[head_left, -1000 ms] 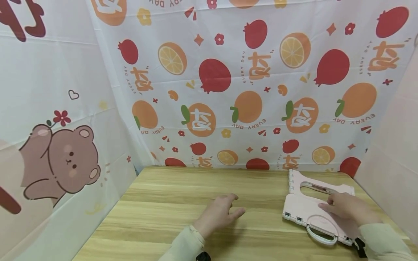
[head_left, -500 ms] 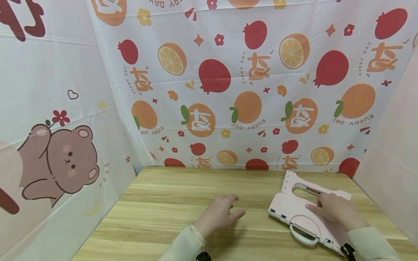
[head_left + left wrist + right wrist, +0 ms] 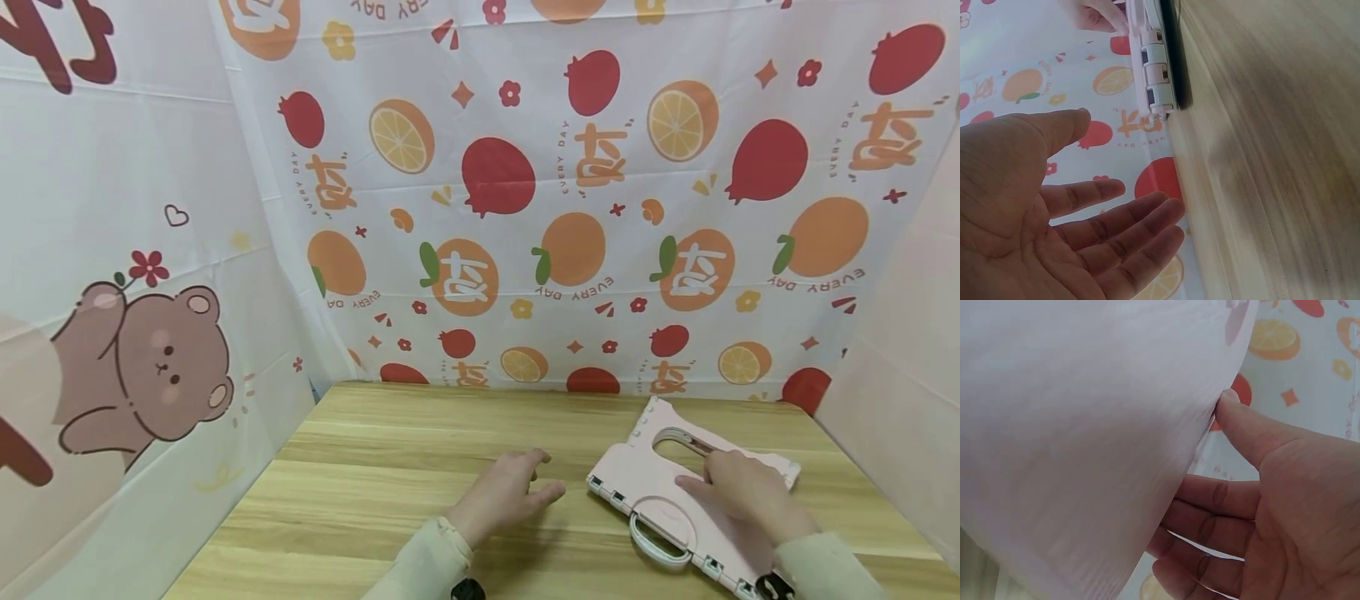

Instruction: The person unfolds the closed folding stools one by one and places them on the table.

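Note:
A pink folding stool (image 3: 660,475), folded flat, lies tilted at the right part of the table, its white carrying handle (image 3: 660,546) towards the near side. My right hand (image 3: 750,492) grips it by an edge beside the oval cutout. In the right wrist view the thumb is on one side of the pink panel (image 3: 1085,425) and the curled fingers are on the other. Over the middle of the table is my left hand (image 3: 506,487), fingers loosely spread, holding nothing. The left wrist view shows its palm (image 3: 1016,200) with the hinged edge of the stool (image 3: 1154,69) beyond the fingertips.
The wooden table (image 3: 360,483) reaches back to a hanging cloth (image 3: 487,217) printed with fruit. A bear-printed cloth (image 3: 157,367) borders the left side, and a pale cloth (image 3: 892,358) the right.
My right hand has moved left, bringing the folding stool with it from the right side towards the middle of the table. The left hand has stayed in place.

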Available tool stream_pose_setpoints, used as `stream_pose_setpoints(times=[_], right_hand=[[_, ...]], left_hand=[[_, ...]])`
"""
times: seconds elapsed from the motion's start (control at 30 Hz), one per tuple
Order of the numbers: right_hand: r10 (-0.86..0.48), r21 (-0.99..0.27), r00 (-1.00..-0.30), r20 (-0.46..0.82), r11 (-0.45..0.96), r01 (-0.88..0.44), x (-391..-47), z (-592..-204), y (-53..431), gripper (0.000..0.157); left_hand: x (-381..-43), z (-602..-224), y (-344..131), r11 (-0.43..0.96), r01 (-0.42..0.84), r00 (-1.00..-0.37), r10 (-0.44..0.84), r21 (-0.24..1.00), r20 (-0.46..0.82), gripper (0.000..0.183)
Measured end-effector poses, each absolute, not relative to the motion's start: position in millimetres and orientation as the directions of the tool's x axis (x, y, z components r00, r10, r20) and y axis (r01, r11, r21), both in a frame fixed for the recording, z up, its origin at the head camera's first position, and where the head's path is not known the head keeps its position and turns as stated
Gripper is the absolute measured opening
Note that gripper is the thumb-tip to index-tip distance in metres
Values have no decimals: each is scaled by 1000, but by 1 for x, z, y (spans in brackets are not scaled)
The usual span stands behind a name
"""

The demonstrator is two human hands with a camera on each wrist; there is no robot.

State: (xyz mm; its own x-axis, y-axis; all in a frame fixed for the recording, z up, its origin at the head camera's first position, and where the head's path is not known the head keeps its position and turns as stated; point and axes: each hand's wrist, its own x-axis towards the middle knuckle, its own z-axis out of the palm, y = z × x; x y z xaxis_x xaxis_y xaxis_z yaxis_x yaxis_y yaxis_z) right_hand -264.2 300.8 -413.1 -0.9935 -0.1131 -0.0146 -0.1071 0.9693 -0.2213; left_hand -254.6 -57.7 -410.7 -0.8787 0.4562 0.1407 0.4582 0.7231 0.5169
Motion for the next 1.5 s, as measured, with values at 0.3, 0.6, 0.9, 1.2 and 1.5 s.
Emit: stream_pose_setpoints(times=[0.3,0.6,0.9,1.2,1.5], right_hand=[[-122,-265,-992,15,957,-121,-257,-410,278,49],[-265,-323,-963,-46,916,-237,-253,-404,267,44],[-486,-442,-873,-40,792,-421,-248,-408,260,47],[-467,-377,-884,15,816,-437,-249,-416,234,44],[-473,-428,-881,31,790,-439,-249,-419,211,43]], left_hand=[[-254,-407,-57,732,470,-875,462,493,147,49],[-254,-407,-57,729,492,-865,471,475,173,48],[-252,-418,-63,686,521,-844,502,508,189,29],[-253,-420,-69,693,506,-853,492,513,177,36],[-257,-420,-78,726,488,-867,468,485,170,42]])
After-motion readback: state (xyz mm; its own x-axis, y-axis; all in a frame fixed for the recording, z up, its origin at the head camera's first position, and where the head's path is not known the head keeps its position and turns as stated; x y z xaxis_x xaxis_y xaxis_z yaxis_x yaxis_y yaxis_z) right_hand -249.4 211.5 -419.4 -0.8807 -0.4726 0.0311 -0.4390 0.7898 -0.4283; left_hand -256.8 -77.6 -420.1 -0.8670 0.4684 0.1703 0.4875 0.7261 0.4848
